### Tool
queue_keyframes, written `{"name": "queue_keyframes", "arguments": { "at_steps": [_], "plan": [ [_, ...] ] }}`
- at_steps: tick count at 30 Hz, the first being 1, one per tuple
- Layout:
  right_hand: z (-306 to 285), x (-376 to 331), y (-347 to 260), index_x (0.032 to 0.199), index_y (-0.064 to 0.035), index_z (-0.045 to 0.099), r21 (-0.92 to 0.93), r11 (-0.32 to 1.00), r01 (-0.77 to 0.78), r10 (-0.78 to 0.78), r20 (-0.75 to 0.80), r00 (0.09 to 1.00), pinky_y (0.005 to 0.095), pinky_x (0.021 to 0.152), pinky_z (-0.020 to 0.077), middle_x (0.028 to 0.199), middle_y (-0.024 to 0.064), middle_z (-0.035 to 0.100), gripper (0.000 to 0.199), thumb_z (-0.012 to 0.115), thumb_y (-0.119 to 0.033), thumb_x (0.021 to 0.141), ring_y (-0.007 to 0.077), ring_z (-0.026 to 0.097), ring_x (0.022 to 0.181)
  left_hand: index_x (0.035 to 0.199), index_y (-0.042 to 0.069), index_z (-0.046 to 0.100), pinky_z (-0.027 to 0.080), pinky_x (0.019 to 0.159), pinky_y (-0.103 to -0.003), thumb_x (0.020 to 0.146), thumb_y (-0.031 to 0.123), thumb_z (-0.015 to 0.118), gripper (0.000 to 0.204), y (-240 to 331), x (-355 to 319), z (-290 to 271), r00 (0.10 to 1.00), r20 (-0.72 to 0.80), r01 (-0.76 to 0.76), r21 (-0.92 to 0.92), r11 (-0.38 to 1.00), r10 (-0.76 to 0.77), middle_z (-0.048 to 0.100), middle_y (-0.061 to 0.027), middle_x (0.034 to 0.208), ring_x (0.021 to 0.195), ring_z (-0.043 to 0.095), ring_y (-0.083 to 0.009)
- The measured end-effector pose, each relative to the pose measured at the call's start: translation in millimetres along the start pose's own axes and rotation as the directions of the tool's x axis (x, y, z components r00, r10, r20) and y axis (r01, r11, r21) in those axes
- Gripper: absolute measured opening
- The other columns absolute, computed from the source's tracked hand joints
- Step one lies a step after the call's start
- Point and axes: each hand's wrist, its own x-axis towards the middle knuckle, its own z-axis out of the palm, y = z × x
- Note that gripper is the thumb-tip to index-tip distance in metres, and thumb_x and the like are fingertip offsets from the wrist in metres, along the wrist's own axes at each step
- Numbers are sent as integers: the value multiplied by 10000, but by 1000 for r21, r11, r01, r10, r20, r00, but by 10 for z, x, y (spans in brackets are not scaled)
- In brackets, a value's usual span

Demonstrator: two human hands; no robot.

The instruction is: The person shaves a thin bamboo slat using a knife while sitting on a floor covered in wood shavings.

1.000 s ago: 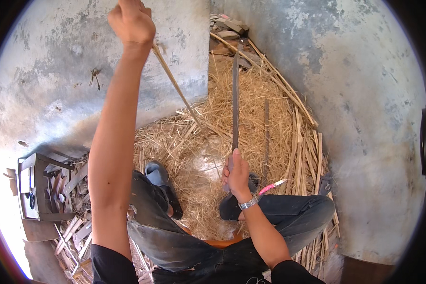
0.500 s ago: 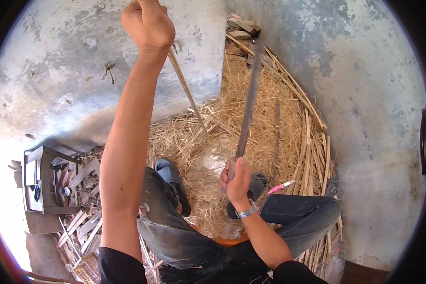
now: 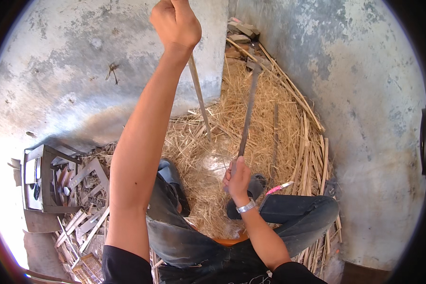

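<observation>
- A grey metal box frame (image 3: 41, 179) sits at the near left among scattered wood strips (image 3: 87, 222).
- The left hand (image 3: 175, 21), raised far, is clenched around a thin pale bamboo strip (image 3: 199, 99) slanting down into straw shavings (image 3: 208, 161).
- The right hand (image 3: 237, 176), nearer, grasps a long dark metal blade (image 3: 247, 116) just right of the strip.

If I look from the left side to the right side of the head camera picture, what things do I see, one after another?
Small metal stand → raised left hand → thin stick → right hand holding a long blade → pink pen → grey wall.
</observation>
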Motion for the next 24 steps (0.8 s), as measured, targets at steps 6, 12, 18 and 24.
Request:
{"name": "queue_keyframes", "arguments": {
  "at_steps": [6, 12, 18, 24],
  "plan": [
    [-292, 111, 1023, 788, -89, 480, -183, 841, -508, 518, 5, 855, 348, 393, 411, 548, 34, 456, 631, 465, -680, 1008, 169, 457, 405, 617, 113, 285, 192, 473, -299, 1087, 551, 404, 653, 64, -27, 106, 991, 105, 107, -248, 963, -83, 239, 47, 586, 517, 214, -89],
    [-291, 243, 8, 734, -83, 488, -103, 967, -234, 229, -62, 972, 374, 393, 410, 557, 38, 464, 615, 443, -610, 1046, 189, 456, 395, 621, 130, 217, 176, 482, -310, 1086, 516, 405, 634, -88, 97, -148, 980, 77, 201, -386, 900, -186, 213, 45, 600, 525, 185, -97],
    [-301, -8, 723, 740, -101, 480, -290, 897, 333, -356, -31, 934, 365, 397, 402, 563, 24, 460, 588, 447, -601, 1049, 164, 437, 399, 617, 128, 248, 187, 471, -303, 1078, 535, 426, 640, -101, 125, -32, 988, 60, 152, -373, 915, -139, 243, 41, 588, 511, 220, -87],
    [-306, 67, 427, 802, -106, 485, -151, 842, -519, 515, -67, 855, 331, 389, 376, 565, 23, 461, 612, 466, -683, 1005, 162, 470, 428, 613, 129, 240, 176, 466, -306, 1075, 538, 435, 647, -223, 129, -123, 992, 53, 126, -416, 900, -115, 238, 41, 588, 508, 210, -89]
  ]
}}
